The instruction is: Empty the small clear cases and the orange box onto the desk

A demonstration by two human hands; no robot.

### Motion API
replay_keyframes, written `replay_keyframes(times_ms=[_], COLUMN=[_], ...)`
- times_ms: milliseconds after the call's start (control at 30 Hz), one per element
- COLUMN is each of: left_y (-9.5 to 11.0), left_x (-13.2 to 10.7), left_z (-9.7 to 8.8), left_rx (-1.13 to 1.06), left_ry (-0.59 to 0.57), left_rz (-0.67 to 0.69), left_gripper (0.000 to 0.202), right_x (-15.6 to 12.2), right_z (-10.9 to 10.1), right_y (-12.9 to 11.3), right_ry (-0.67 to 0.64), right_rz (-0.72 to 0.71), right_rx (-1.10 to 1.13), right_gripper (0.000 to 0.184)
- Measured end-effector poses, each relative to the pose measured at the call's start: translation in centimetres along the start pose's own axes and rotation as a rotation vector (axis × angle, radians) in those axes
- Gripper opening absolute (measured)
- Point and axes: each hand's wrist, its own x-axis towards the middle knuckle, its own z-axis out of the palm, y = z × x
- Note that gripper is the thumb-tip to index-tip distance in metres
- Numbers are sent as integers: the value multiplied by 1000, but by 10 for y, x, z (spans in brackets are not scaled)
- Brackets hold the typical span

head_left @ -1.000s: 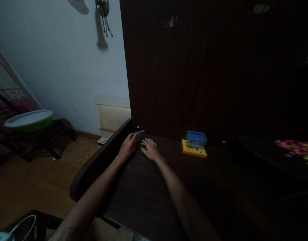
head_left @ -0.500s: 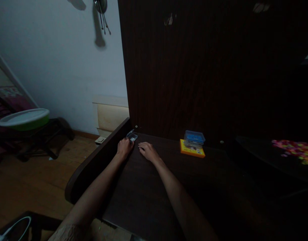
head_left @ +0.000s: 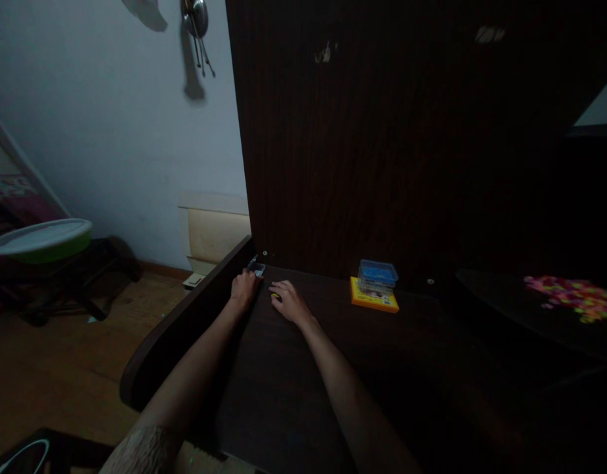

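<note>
In the far left corner of the dark desk (head_left: 264, 382) sits a small clear plastic box (head_left: 259, 269) with its lid raised. My left hand (head_left: 244, 289) is closed at the near side of this box, its curled fingers on the edge. To the right, my right hand (head_left: 290, 303) is low over the desktop with its fingers bent. A small yellow thing (head_left: 276, 296) shows between its thumb and fingers, too small to name. The palms and the undersides of the fingers are hidden.
Clear boxes with blue contents (head_left: 377, 273) are stacked on a yellow box (head_left: 372, 299) by the back panel. Pink and yellow small pieces (head_left: 580, 299) lie at right. A raised side board (head_left: 185, 322) borders the desk's left. A green basin (head_left: 47, 242) stands beyond.
The view has shifted slightly, so the scene sits a little left and lower. A bit of yellow now shows at my right hand. My left hand stays at the clear box.
</note>
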Motion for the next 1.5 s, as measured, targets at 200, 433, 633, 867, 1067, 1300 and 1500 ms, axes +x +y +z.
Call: replay_keyframes(times_ms=[200,433,633,867,1067,1300,1500], left_y=[2,-2,4,17,29,33,33], left_x=[8,5,-12,-23,-11,1,6], left_z=[4,6,16,36,49,51,50], left_rx=[-1,-23,-174,-517,-466,-454,-460], left_ry=[0,1,96,173,14,-10,-21], left_rz=[-5,18,142,342,374,419,466], left_gripper=[41,40,38,48,50,42,43], right_x=[1,-23,-66,-93,-96,-78,-61], right_z=[3,-13,-77,-203,-238,-247,-258], right_y=[5,-8,21,83,114,121,115], right_ry=[-15,35,220,253,-17,-131,-260], right_rz=[24,-10,-34,172,225,280,313], right_rx=[17,-49,-241,-633,-720,-698,-672], right_gripper=[27,44,38,43,54,57,51])
